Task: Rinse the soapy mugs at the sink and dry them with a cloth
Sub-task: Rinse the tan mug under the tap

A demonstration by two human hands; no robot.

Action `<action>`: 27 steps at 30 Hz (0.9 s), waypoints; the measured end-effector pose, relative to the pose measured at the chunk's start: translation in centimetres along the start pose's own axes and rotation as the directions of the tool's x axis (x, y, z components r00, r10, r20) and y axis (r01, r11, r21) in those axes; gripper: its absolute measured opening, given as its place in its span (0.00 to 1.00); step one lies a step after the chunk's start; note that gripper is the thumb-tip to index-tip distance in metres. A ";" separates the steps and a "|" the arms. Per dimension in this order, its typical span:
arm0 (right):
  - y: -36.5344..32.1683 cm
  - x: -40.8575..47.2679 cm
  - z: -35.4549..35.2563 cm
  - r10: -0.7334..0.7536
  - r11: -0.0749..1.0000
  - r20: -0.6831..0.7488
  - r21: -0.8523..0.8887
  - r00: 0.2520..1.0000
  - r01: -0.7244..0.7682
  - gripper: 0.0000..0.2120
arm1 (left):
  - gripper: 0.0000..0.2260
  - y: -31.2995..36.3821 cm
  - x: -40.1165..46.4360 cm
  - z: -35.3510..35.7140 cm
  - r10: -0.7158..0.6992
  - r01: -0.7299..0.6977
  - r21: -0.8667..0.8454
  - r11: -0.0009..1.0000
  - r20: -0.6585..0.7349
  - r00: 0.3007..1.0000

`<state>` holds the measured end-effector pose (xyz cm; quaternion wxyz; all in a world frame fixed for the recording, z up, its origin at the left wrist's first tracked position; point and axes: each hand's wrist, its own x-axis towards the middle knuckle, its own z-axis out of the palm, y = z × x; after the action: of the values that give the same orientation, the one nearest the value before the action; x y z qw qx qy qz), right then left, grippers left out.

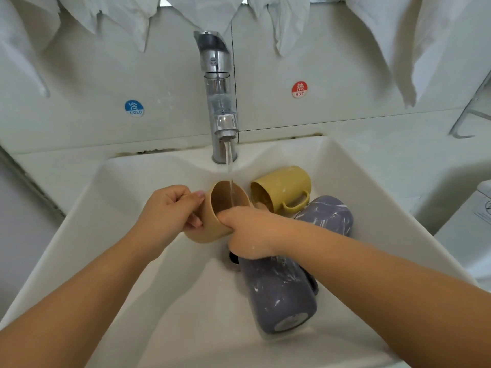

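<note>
Head view showed that we held the beige mug (210,224) over the sink (111,208) with both hands. Our left hand (170,211) gripped the mug's left side, fingers curled round it and the thumb near the rim. Our right hand (252,231) gripped the near edge of the rim, with the fingers reaching into the mouth; how they lay inside we could not tell. The mug was tilted, its mouth facing up and away from us, directly under the tap (219,96). A thin stream of water (230,176) ran from the spout into the mug.

Just to the right, a yellow mug (285,185) lay on its side in the basin, handle to the right and mouth toward the beige mug. Two grey marbled mugs lay beside it: one (329,213) behind our right wrist, touching the yellow mug's handle, and one (279,293) nearer us, base toward the camera.

On the wall behind the tap we saw a blue COLD sticker (134,108) to the left and a red HOT sticker (299,89) to the right. White cloths (125,19) hung along the top of the wall.
</note>
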<state>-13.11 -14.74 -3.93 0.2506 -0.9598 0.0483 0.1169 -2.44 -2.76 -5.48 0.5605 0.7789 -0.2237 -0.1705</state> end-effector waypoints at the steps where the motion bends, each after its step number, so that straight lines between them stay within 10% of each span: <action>1: 0.4 0.0 -0.1 -0.007 0.993 -0.010 -0.114 1.000 0.005 0.18 | 0.15 0.1 0.1 -0.3 -0.021 0.021 -0.029 0.999 0.003 1.000; 10: 2.0 1.9 0.3 -0.213 0.702 -0.136 -0.710 0.967 0.055 0.20 | 0.17 0.8 0.3 -0.8 -0.090 0.108 -0.092 0.990 0.179 0.980; 16: 0.9 0.8 -0.4 -0.094 0.902 -0.128 -0.432 0.987 0.029 0.05 | 0.16 0.6 0.3 -0.7 -0.026 0.037 -0.144 0.989 0.075 0.997; 25: 1.9 0.0 -1.5 -0.101 0.962 -0.513 0.169 0.852 0.216 0.10 | 0.17 1.2 0.1 0.2 -0.220 0.280 -0.527 0.802 0.175 0.960; 27: 2.1 0.0 -1.3 0.023 0.929 -0.576 0.315 0.817 0.196 0.29 | 0.21 1.1 0.1 0.2 -0.266 0.340 -0.592 0.731 0.212 0.940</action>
<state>-13.12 -17.22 -3.82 0.4010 -0.8891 0.0971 -0.1981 -2.67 -3.28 -4.50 0.7359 0.5660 -0.0563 -0.3673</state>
